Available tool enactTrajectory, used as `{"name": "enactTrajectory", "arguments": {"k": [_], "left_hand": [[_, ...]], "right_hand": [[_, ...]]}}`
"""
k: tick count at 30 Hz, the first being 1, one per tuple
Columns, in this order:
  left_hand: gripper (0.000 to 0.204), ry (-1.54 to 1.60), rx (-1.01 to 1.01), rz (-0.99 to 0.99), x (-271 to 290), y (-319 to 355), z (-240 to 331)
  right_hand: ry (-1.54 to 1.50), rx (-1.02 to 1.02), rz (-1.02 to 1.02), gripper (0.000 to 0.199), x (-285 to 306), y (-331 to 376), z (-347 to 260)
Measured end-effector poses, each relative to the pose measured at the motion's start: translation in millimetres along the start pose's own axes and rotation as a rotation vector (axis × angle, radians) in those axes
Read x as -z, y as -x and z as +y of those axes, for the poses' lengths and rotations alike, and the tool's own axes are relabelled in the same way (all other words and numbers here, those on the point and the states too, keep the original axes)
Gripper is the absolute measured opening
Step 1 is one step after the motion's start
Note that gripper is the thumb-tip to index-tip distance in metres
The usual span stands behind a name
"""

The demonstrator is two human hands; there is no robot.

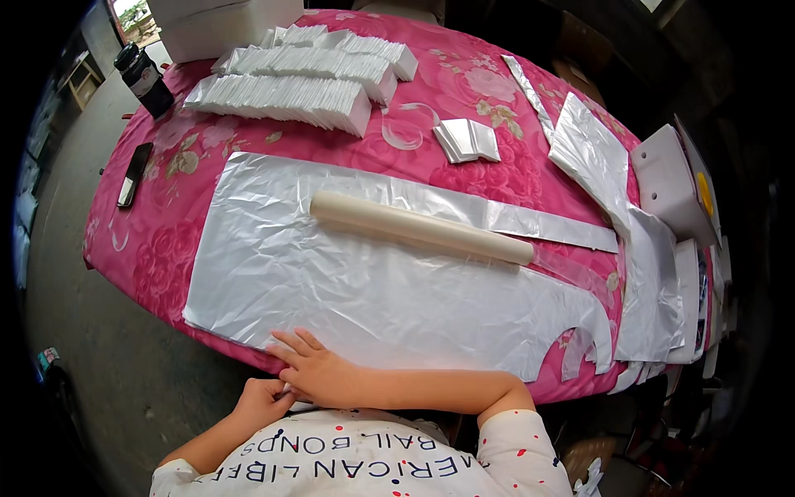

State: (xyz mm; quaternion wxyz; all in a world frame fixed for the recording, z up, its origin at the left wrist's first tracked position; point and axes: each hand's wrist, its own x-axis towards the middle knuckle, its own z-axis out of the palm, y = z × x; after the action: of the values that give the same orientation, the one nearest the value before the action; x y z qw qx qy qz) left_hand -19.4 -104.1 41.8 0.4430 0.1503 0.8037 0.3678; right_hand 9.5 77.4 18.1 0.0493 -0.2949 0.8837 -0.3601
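Observation:
A stack of thin, shiny white plastic sheets (257, 240) lies across the near part of the table, with a curved cut-out at its right end. On top of it rests a long cream tube (422, 228), slightly slanted. My right hand (315, 362) reaches across my front to the sheets' near edge, fingers spread and partly lying on the plastic. Just below it, past the table's edge, my left hand (263, 400) is closed. Something small and whitish shows between the two hands, too hidden to name.
Rows of folded white packets (281, 99) stand at the back left near a white foam box (224, 29). A black bottle (145, 80) and a phone (135, 175) sit on the left. More white film (592, 149) and a white box (675, 182) lie right on the pink flowered tablecloth (157, 273).

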Motion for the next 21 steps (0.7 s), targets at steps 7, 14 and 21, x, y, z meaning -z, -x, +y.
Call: {"name": "enactTrajectory", "arguments": {"k": [7, 14, 21], "left_hand": [[0.030, -0.152, -0.479, 0.304, 11.3, -16.2, 22.1], [0.030, -0.161, -0.464, 0.142, 0.7, -21.8, 39.2], [0.031, -0.242, -0.560, 0.210, -1.5, -25.7, 38.0]], "right_hand": [[0.007, -0.254, 0.707, 0.011, 138.3, 47.8, 86.8], [-0.050, -0.805, 1.245, 0.025, 265.0, 117.9, 258.8], [0.333, -0.672, 0.921, 0.044, 228.5, 124.9, 219.8]]}}
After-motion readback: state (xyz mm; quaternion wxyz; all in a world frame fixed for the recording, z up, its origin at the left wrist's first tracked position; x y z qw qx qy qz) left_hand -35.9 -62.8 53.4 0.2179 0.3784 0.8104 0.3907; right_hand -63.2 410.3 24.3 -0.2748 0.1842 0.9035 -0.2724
